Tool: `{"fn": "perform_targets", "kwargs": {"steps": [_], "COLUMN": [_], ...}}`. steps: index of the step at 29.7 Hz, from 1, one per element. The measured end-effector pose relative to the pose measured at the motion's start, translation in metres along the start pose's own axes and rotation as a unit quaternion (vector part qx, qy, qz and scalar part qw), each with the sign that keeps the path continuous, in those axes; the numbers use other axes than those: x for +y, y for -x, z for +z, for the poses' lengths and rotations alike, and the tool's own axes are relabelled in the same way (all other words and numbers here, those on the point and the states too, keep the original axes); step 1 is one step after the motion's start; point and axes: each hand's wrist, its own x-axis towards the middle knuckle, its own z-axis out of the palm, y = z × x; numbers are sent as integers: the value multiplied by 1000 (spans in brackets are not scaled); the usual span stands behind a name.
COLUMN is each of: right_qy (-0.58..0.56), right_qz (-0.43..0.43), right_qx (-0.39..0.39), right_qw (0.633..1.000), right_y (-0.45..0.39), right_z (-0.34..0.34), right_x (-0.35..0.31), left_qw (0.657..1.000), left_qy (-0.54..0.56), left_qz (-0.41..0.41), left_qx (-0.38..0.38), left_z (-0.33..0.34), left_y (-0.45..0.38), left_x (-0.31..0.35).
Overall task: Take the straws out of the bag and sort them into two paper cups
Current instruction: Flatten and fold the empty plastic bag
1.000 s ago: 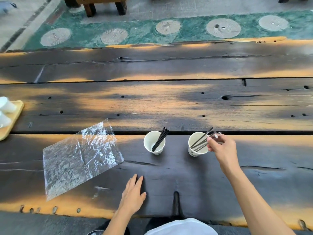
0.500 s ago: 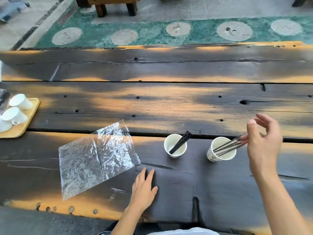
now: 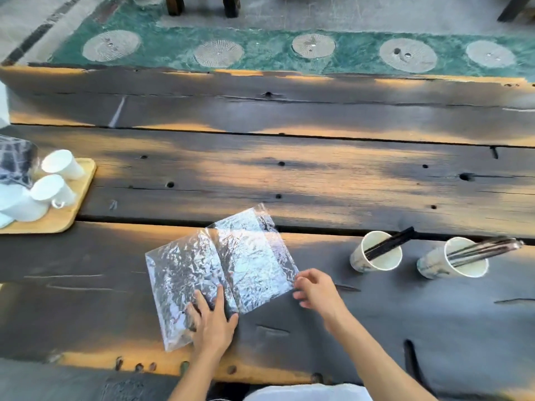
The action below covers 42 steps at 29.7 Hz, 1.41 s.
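Note:
A clear crinkled plastic bag point(image 3: 223, 273) lies flat on the dark wooden table point(image 3: 289, 180); I see no straws in it. My left hand point(image 3: 212, 324) rests palm down on the bag's near corner, fingers spread. My right hand point(image 3: 317, 287) touches the bag's right edge with fingers curled; whether it grips the edge is unclear. To the right stand two white paper cups. The left cup point(image 3: 376, 251) holds black straws point(image 3: 389, 243) leaning right. The right cup point(image 3: 454, 259) holds several wrapped dark straws point(image 3: 486, 248) leaning right.
A light wooden tray point(image 3: 73, 212) with white mugs point(image 3: 53, 192) sits at the table's left edge, next to a dark patterned object point(image 3: 16, 160). A gap between planks runs just behind the bag and cups. Beyond the table lies green flooring with round stones.
My right hand let go of the straws in the right cup and came left to the bag's right edge. My left hand slid onto the bag. The view shifted left.

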Motion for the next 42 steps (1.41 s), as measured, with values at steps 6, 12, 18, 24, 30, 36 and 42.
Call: {"fn": "perform_targets", "kwargs": {"steps": [6, 12, 18, 24, 30, 36, 42], "right_qy": [-19, -91, -90, 68, 71, 22, 20], "right_qz": [133, 109, 49, 1, 47, 78, 97], "right_qx": [28, 45, 55, 92, 99, 116, 168], "right_qw": [991, 989, 993, 993, 991, 990, 981], "right_y": [-12, -28, -57, -80, -118, -148, -177], "right_z": [18, 16, 1, -14, -26, -31, -34], "right_x": [38, 42, 16, -8, -16, -39, -46], "left_qw": [998, 953, 818, 844, 878, 915, 930], "left_qy": [54, 276, 536, 518, 465, 401, 366], "left_qz": [-33, -60, -76, -64, -106, -26, 13], "left_qx": [-27, -115, -193, -121, 42, 25, -11], "left_z": [-1, 4, -3, -21, -86, -123, -137], "left_y": [20, 30, 27, 12, -57, -104, -136], "left_x": [39, 81, 90, 70, 27, 37, 77]}}
